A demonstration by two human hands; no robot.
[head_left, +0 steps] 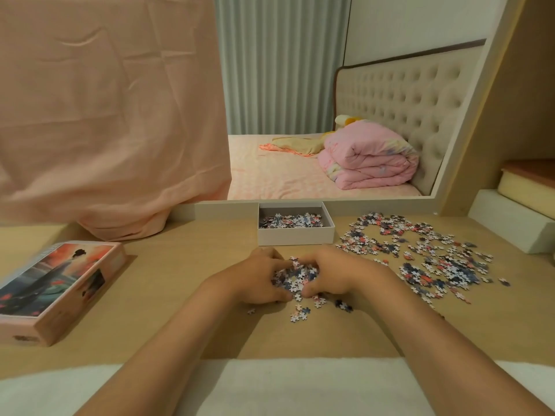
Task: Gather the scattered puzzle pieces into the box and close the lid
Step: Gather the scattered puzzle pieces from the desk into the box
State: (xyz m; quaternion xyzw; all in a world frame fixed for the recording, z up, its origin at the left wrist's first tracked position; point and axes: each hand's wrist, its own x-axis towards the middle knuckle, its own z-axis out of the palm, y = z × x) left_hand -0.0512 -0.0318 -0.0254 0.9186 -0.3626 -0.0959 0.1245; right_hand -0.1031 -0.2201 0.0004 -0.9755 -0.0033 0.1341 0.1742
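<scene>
On the wooden table my left hand [258, 280] and my right hand [333, 274] are cupped together around a heap of puzzle pieces [295, 276] in the middle. A few loose pieces [300, 315] lie just in front of them. A wide scatter of puzzle pieces [432, 256] covers the table to the right. The open white box [295, 237] stands right behind my hands with several pieces inside. Its picture lid [57, 288] lies at the left edge of the table.
A pink cloth [114, 115] hangs down onto the table's back left. A mirror [330, 115] behind the box shows a bed. White foam blocks [510, 223] sit at the far right. A white cushion edge [300, 385] borders the table front.
</scene>
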